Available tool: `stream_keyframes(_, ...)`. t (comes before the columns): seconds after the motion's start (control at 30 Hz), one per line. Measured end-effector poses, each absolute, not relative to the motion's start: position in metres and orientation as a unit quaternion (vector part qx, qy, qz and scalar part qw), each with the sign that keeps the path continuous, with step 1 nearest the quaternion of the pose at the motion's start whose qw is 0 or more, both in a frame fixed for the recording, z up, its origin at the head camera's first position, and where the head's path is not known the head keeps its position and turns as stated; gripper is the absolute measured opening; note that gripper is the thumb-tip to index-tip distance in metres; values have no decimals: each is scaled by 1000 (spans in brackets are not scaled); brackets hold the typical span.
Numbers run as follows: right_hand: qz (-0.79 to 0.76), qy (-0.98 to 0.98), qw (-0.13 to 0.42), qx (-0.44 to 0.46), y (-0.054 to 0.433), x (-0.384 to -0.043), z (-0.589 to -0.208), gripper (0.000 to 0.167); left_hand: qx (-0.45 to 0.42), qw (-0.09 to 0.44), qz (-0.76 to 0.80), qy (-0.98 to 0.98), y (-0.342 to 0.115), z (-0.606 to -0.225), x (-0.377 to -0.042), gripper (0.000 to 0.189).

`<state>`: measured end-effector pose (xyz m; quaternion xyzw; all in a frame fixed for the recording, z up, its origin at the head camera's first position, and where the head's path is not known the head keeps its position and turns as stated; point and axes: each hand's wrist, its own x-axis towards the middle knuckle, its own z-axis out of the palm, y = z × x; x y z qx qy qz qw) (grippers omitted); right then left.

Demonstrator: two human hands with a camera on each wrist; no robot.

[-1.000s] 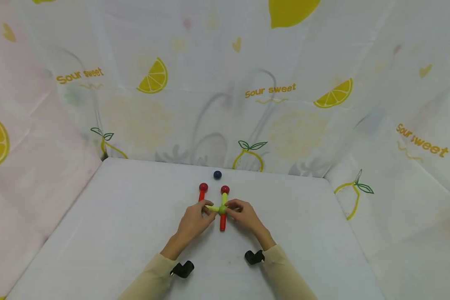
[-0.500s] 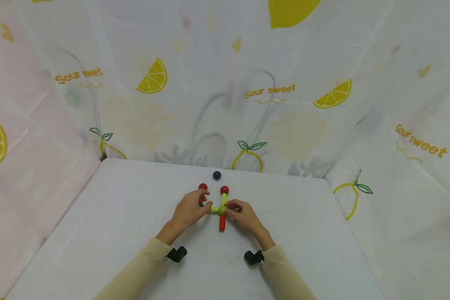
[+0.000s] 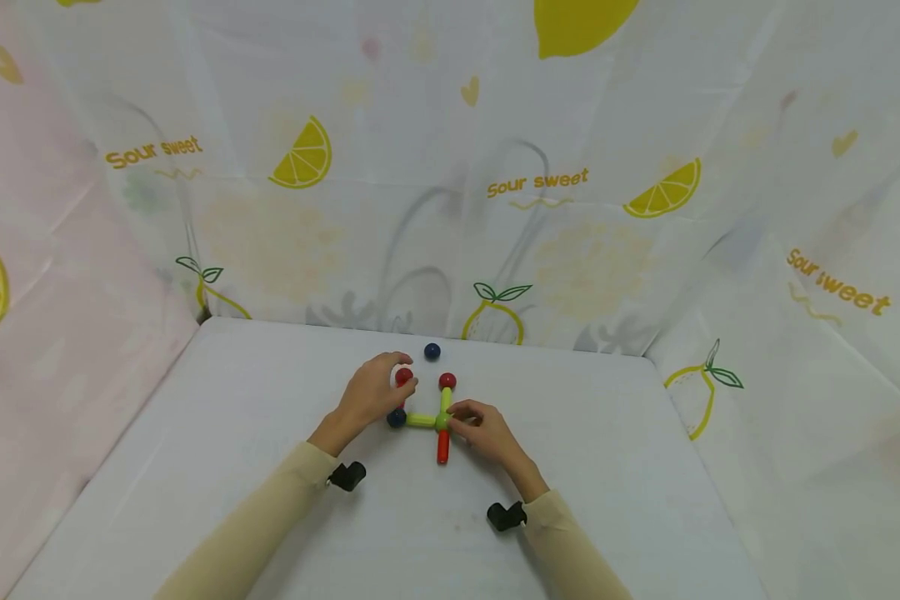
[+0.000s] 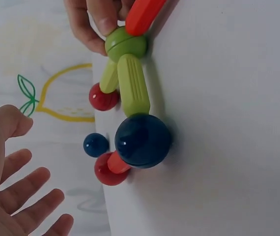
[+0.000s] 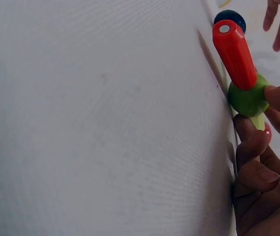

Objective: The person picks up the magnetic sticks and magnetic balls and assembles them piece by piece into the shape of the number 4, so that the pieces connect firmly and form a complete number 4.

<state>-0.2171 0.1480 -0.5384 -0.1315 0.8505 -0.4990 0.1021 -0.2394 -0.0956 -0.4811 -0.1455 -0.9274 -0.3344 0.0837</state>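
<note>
My right hand (image 3: 483, 427) pinches a green ball (image 4: 125, 43) between thumb and fingers. From that ball a red rod (image 5: 234, 53) sticks out toward the near side. One light-green rod (image 4: 134, 83) joins it to a dark blue ball (image 4: 142, 141) on the left; another leads to a red ball (image 4: 103, 97) at the back. A second red rod (image 4: 117, 162) runs from the blue ball to another red ball (image 4: 111, 168). My left hand (image 3: 370, 390) hovers beside that left arm of the structure, holding nothing, its fingers spread in the left wrist view.
A loose dark blue ball (image 3: 432, 352) lies near the back edge of the white table (image 3: 570, 467). Cloth walls (image 3: 390, 208) with lemon prints stand behind the table and at both sides.
My left hand has let go of the rod and ball on the left and moved up and leftward, uncovering the blue ball. The right hand stays in place on the green ball.
</note>
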Motion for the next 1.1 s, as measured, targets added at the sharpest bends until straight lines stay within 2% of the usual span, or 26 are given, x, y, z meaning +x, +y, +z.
stream_keyframes(0.17,-503,848,107,-131,147,-216,-533,24,-138,55,-328,-933,-93,-480,-253,48)
stream_keyframes(0.37,-499,850,104,-133,145,-216,-532,25,-161,-10,-350,-923,-89,-481,-273,76)
stream_keyframes(0.53,-500,850,99,-135,144,-216,-534,25,-174,-30,-370,-912,-85,-480,-289,89)
stream_keyframes(0.7,-506,846,104,-133,144,-216,-534,24,-175,-35,-365,-913,-79,-482,-302,88)
stream_keyframes(1.1,-504,848,99,-131,142,-219,-537,24,-161,-29,-336,-928,-79,-489,-323,68)
